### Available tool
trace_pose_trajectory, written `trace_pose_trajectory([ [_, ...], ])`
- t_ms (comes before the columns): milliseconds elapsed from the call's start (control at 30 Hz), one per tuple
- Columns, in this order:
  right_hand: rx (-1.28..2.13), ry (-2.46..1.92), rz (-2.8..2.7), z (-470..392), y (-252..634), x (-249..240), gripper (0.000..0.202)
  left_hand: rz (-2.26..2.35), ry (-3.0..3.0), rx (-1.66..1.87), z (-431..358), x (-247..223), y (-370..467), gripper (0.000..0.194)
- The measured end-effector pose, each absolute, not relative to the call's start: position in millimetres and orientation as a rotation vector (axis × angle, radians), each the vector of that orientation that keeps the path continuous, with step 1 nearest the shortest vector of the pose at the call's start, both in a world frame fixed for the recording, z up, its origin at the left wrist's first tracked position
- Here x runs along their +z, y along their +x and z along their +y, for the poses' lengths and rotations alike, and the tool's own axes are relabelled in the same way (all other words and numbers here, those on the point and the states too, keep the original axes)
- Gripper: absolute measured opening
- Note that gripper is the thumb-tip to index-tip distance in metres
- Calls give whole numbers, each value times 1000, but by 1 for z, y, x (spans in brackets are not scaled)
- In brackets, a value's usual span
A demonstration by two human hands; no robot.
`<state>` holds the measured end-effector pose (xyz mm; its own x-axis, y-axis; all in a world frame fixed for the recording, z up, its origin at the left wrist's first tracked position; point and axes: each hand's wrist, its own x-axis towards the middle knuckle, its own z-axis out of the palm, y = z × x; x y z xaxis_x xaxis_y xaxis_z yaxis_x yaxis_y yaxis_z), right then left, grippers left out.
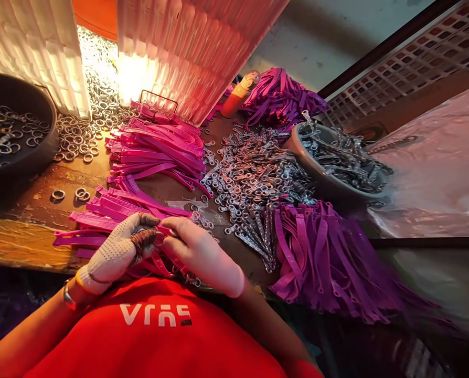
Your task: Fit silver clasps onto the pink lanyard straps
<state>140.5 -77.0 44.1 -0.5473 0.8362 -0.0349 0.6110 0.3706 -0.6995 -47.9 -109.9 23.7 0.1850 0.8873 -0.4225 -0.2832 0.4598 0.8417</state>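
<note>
My left hand (118, 252), in a dotted glove with dark worn fingertips, is closed in a pinch above the bench's front edge. My right hand (203, 254), in a plain pale glove, pinches from the other side. Between the fingertips shows the end of a pink strap (164, 231), with a small metal ring (158, 239) at it; the fingers partly cover both. Under and behind my hands lie more pink straps (112, 207), spread in a fan. Several metal end fittings hang by the strap ends below my right hand.
A dark round pan (48, 134) of rings stands left, beside loose rings (77, 139). Behind lies a strap bundle (156, 149). Right of centre are a heap of metal chain pieces (258, 173), a tilted bucket (297, 144) of them, and purple straps (321, 252) overhanging the edge.
</note>
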Motion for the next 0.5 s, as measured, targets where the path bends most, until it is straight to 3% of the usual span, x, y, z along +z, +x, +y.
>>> trace_pose_trajectory([
  [67,1016,-1265,-2178,-77,149,45,33,1069,526,945,-110,24,-47,37],
  [233,1070,-1223,-2093,-79,166,45,26,1067,414,966,-112,22,-46,42],
  [367,865,-1176,-2123,-82,167,39,25,1056,390,957,-113,24,-42,41],
  [500,621,-1014,-2367,-82,158,35,39,961,416,881,-113,26,-33,34],
])
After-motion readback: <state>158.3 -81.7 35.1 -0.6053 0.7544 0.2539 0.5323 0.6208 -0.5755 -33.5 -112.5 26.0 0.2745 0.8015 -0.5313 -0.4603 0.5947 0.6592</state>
